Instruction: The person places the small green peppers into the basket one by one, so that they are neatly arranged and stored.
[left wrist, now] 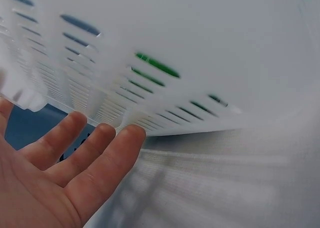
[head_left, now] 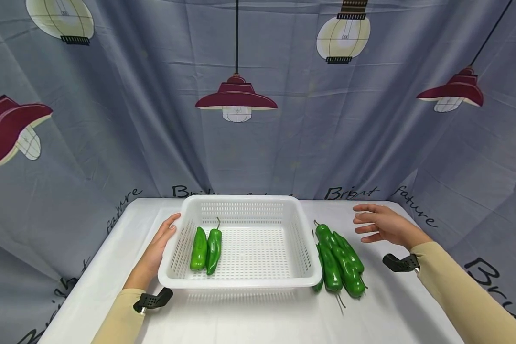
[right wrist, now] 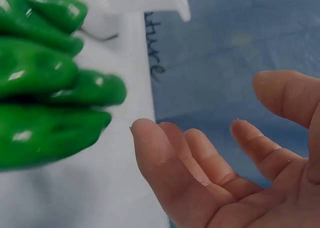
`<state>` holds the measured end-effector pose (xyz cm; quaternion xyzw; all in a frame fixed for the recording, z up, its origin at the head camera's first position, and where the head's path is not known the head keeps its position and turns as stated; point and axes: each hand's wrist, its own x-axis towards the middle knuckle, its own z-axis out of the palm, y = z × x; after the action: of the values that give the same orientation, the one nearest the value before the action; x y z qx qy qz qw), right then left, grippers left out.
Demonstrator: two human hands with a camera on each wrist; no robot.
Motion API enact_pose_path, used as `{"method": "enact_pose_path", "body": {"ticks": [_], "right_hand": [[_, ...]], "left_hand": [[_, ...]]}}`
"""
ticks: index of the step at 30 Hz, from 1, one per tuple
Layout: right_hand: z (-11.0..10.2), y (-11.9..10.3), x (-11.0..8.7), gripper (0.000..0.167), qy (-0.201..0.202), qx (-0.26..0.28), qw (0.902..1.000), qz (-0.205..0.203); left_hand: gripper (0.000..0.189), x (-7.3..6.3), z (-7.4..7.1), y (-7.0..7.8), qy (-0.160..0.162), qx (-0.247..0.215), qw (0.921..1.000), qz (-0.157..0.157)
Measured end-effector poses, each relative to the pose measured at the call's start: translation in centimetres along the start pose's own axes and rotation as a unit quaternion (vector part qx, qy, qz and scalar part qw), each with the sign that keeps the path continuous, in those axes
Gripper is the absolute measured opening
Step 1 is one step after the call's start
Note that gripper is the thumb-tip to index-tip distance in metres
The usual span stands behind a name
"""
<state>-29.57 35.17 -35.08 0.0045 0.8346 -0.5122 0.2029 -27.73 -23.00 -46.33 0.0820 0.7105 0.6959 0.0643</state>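
Note:
A white plastic basket point(head_left: 241, 283) with slotted walls sits on the table, holding two green peppers point(head_left: 214, 248) on the left of its floor. Against its left outer side is my left hand point(head_left: 158, 246), fingers loosely extended; in the left wrist view the fingertips point(left wrist: 131, 133) lie right by the slotted wall point(left wrist: 165, 95). To the basket's right lies a pile of several green peppers point(head_left: 346, 263), partly hidden by the rim. My right hand point(head_left: 382, 223) hovers to the right of that pile with fingers spread and nothing held; the right wrist view has the peppers point(right wrist: 50, 88) beside the fingertips.
A white cloth covers the table point(head_left: 223, 320). Behind it and at both sides hangs a grey-blue curtain point(head_left: 258, 157) printed with lamps and lettering. Each wrist wears a black strap-on device, one on the left wrist point(head_left: 152, 300), one on the right point(head_left: 400, 263).

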Motion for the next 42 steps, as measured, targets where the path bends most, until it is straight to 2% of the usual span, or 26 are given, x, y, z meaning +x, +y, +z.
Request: {"method": "enact_pose_path", "body": {"ticks": [8,20,26,36,42], "right_hand": [[-0.3,3.4,0.0,0.071,0.002,0.024,0.9996,0.016],[0.3,6.6,0.2,0.072,0.017,0.054,0.9982,0.019],[0.6,7.8,0.7,0.072,0.018,0.077,0.9966,0.023],[1.9,9.0,1.1,0.07,0.045,0.042,0.9975,0.036],[2.7,9.0,1.5,0.068,0.056,0.045,0.9966,0.042]], "left_hand": [[0.058,-0.1,0.0,0.0,-0.002,-0.002,1.0,0.002],[0.056,0.0,0.2,0.2,-0.008,-0.013,0.9999,0.005],[0.057,-0.1,0.1,0.1,-0.002,-0.011,0.9999,0.002],[0.058,0.0,0.1,0.0,-0.007,-0.009,0.9999,0.005],[0.057,-0.1,0.1,0.2,-0.002,-0.005,1.0,0.004]]}}
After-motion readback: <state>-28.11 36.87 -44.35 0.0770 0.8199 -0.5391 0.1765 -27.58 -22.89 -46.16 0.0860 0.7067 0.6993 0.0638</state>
